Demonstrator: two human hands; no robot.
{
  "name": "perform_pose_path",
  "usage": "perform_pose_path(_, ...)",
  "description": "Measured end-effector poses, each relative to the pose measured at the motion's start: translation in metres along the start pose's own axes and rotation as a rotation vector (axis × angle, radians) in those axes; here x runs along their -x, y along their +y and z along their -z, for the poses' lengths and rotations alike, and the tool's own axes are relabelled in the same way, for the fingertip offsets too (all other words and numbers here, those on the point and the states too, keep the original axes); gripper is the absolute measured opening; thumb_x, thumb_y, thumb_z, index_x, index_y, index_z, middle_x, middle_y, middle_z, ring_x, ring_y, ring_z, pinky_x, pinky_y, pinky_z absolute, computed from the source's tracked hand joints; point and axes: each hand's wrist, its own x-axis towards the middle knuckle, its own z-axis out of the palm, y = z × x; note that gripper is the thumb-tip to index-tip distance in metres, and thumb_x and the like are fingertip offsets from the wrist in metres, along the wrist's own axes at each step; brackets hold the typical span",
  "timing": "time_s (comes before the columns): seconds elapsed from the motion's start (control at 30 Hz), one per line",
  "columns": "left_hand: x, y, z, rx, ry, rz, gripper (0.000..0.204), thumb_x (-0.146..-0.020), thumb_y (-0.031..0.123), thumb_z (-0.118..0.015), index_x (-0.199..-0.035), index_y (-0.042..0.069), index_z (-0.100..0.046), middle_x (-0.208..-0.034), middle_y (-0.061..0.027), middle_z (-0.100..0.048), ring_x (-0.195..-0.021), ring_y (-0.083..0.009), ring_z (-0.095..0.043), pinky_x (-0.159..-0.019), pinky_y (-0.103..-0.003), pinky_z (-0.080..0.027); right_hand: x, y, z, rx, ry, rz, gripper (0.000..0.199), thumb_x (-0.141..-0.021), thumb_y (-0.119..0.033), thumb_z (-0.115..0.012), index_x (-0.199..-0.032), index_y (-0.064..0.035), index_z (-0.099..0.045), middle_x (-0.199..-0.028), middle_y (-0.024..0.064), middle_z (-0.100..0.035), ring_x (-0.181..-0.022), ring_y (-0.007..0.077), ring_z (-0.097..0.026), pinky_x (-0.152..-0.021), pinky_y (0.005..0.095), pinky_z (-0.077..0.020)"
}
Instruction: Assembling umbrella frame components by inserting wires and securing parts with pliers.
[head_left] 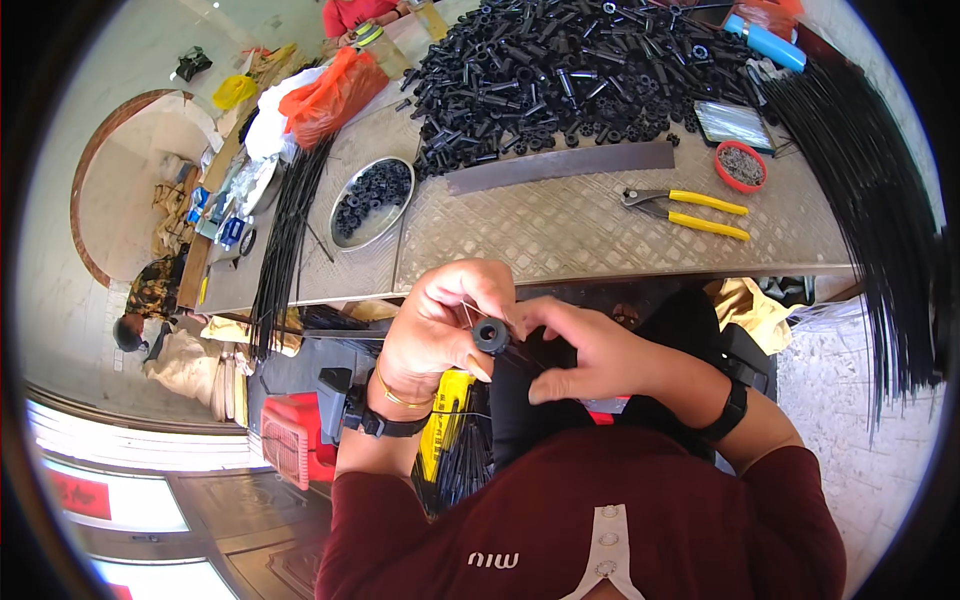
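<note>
Holding: I see one black round cap [490,335] at centre, pinched by my left hand [435,325] and right hand [590,355], both clenched on it.
Wires: thin strands [470,312] at the cap; I can't count them.
Pliers: one yellow-handled pair [690,212], 2 o'clock.
Dishes: one oval tray [345,235], 11 o'clock; one red bowl [741,165], 1 o'clock.
Packages: one orange bag [330,95], 11 o'clock.

Parts pile [570,80] at table [560,235] back; pliers [690,212] front-R, bowl [372,202] front-L, rods [870,200] far R

1 pliers [690,211], 2 dishes [352,228]
</note>
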Motion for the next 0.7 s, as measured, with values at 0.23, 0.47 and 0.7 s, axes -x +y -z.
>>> perform_pose_path(0.23, -0.009, -0.004, -0.019, 0.322, -0.233, 0.196, 0.081, -0.069, 0.016, -0.077, -0.131, -0.007, -0.032, -0.086, -0.0206, -0.065, -0.067, -0.0189, -0.063, -0.057, -0.022, -0.047, -0.007, 0.037, -0.012, 0.067, -0.368, -0.381, 0.045, -0.081, -0.041, -0.067, -0.098, -0.0002, -0.057, -0.079, 0.0070, -0.062, -0.074, 0.0115, -0.058, -0.071, 0.0264, -0.0455)
perform_pose_path(0.47, 0.006, -0.008, -0.016, -0.137, 0.105, -0.082, 0.039, -0.076, 0.011, -0.072, -0.107, -0.004, -0.053, -0.097, -0.0233, -0.062, -0.064, -0.0172, -0.062, -0.054, -0.028, -0.053, -0.010, 0.028, -0.003, 0.087, -0.118, -0.478, 0.038, -0.086, -0.041, -0.059, -0.072, -0.0057, -0.062, -0.049, 0.0021, -0.053, -0.051, 0.0109, -0.054, -0.052, 0.0265, -0.0411)
perform_pose_path(0.7, 0.003, 0.003, -0.018, -0.366, 0.047, -0.156, 0.028, -0.072, 0.010, -0.076, -0.093, 0.000, -0.060, -0.086, -0.0112, -0.062, -0.076, -0.0166, -0.058, -0.069, -0.028, -0.046, -0.017, 0.023, -0.003, 0.160, -0.282, -0.506, 0.039, -0.085, -0.044, -0.058, -0.077, -0.0065, -0.063, -0.056, 0.0012, -0.057, -0.059, 0.0110, -0.056, -0.059, 0.0277, -0.0432)
